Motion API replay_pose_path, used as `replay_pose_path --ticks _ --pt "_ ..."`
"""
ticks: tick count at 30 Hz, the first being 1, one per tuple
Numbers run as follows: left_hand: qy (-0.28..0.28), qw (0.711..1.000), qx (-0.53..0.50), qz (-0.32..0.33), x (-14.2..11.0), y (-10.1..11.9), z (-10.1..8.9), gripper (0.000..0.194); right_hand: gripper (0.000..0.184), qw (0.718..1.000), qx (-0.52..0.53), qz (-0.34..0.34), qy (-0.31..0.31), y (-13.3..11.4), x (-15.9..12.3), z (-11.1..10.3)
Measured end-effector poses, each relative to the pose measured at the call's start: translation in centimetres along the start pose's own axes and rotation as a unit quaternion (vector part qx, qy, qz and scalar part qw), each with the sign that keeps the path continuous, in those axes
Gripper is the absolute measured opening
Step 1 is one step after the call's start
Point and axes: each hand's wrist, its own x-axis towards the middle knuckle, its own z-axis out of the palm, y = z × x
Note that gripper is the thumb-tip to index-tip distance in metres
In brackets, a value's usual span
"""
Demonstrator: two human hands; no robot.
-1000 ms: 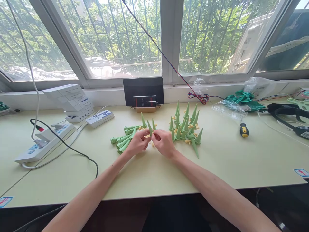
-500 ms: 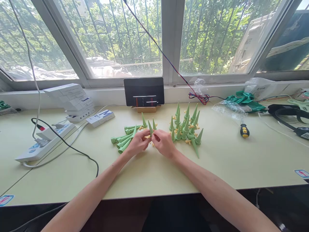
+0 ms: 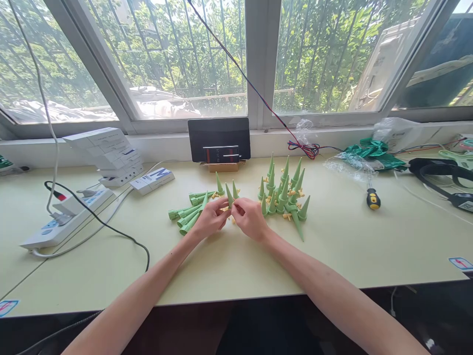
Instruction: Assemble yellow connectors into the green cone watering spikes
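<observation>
Near the centre of the frame, holds a green spike (image 3: 229, 194) in closed grip of left hand (image 3: 211, 217) and right hand (image 3: 250, 217), probably light, stiff, smooth, best taken by wide end.

Bright daylight came through the hazy windows (image 3: 192, 59). Deep shadow lay beneath the table (image 3: 332, 251). Wide-angle distortion stretched the edges.

Bare forearms (image 3: 148, 280) stretch forward and inward, left hand (image 3: 211, 217) and right hand (image 3: 252, 217) close together, fingers (image 3: 220, 202) curled.
</observation>
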Motion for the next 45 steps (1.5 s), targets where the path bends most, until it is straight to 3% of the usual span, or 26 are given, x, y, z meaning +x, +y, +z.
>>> replay_pose_path --ticks 21,26,31,37,41,45 --pt "-0.006 1.0 -0.01 -0.004 0.0 0.1 -0.1 0.032 0.025 1.0 0.014 -0.003 0.016 0.0 0.0 0.1" --pt "0.006 1.0 -0.011 -0.012 0.2 0.3 -0.2 0.035 0.021 0.999 0.031 0.029 0.016 -0.1 0.0 0.0" --pt "0.068 0.998 0.001 -0.011 0.3 0.8 -0.3 0.036 0.015 0.996 0.048 0.071 0.014 -0.4 0.1 -0.4" --pt "0.159 0.987 0.029 0.011 0.4 0.5 -0.6 0.034 0.017 0.997 -0.025 0.071 0.002 -0.1 -0.7 -1.0" --pt "0.192 0.98 0.051 0.01 0.3 0.4 -0.5 0.037 0.017 0.996 -0.065 0.04 -0.043 -0.3 -1.5 -1.5" --pt "0.208 0.976 0.057 0.01 0.2 0.7 -0.4 0.04 0.02 0.995 -0.059 0.056 -0.056 -0.6 -1.5 -1.6"
